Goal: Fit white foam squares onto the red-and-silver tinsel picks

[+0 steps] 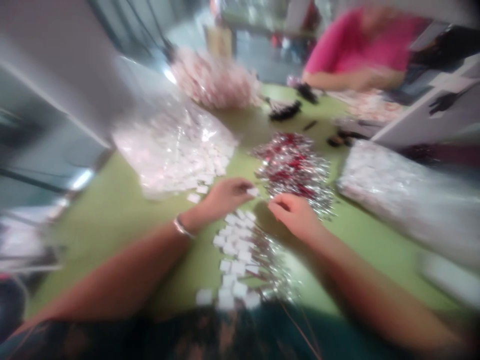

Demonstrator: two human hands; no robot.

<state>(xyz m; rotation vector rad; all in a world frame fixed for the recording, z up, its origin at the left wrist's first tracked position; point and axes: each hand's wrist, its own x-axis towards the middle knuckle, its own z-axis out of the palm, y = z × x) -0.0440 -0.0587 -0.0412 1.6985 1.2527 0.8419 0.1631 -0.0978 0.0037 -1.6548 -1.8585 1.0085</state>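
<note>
My left hand (233, 194) is closed, with a small white tag (253, 192) pinched at its fingertips. Just right of it, my right hand (294, 212) has thumb and fingers drawn together; blur hides what, if anything, sits between them. Beyond the right hand lies a pile of shiny silver and red tinsel-like pieces (296, 167). Between my forearms, rows of white tags (230, 245) lie on the green table (123, 220), with thin stems leading right to silvery ends (275, 267).
A clear plastic bag of white tags (176, 150) spreads at left. Behind it sits a pale pink bundle (217, 80). A plastic-wrapped white package (405, 190) lies at right. Across the table, a person in a pink top (363, 45) has their hands over pale pieces (375, 105).
</note>
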